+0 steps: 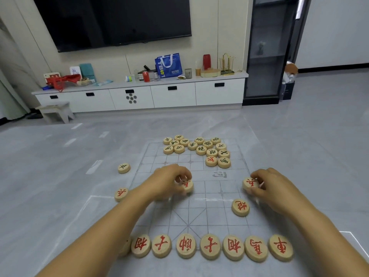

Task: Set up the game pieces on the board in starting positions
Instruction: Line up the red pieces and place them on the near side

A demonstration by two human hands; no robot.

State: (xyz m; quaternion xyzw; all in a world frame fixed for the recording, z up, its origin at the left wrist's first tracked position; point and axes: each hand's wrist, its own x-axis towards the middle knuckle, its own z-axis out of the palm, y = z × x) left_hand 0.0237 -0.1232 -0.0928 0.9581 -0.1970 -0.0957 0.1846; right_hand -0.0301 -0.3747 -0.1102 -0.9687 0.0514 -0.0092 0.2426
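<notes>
The pale game board (pixel 199 200) lies flat on the grey floor (pixel 60 176), its long axis running away from the person, its far half carrying a loose cluster of green-lettered pieces (pixel 196 148) and its near edge a row of red-lettered pieces (pixel 211 246) whose leftmost disc is hidden behind the left forearm. The left hand (pixel 169 181) curls its fingers over a red piece (pixel 187 185) near the board's middle, blurring its character, while the right hand (pixel 269 186) pinches another red disc (pixel 250 183) at the right edge. A red cannon piece (pixel 240 207) sits just nearer, and two stray discs (pixel 122 180) lie off the board's left side.
</notes>
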